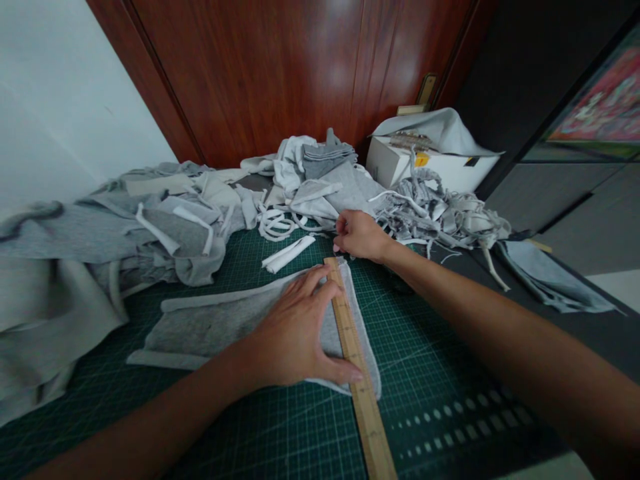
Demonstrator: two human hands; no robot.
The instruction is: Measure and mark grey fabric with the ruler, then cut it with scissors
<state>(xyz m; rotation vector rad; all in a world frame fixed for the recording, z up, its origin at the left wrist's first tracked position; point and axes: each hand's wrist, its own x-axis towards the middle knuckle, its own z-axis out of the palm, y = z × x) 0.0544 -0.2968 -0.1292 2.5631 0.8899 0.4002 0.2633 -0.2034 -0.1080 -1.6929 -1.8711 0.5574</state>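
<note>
A piece of grey knit fabric (pixel 210 323) with rolled pale edges lies flat on the green cutting mat (pixel 240 427). Across its right end runs a wooden ruler (pixel 361 373), leaving a narrow strip of cloth showing beyond it. My left hand (pixel 295 327) rests on the fabric, fingers spread, with thumb and fingertips pressing on the ruler. Just past the ruler's far end, my right hand (pixel 361 235) is closed with the fingers pinched together near the fabric's far corner. Whatever it grips is too small or hidden to make out.
Grey and cream cloth pieces (pixel 100 233) are heaped along the left and back. A tangle of grey fabric strips (pixel 445 207) lies behind my right arm, before a white box (pixel 450 172). A rolled white strip (pixel 289 253) sits close behind the fabric.
</note>
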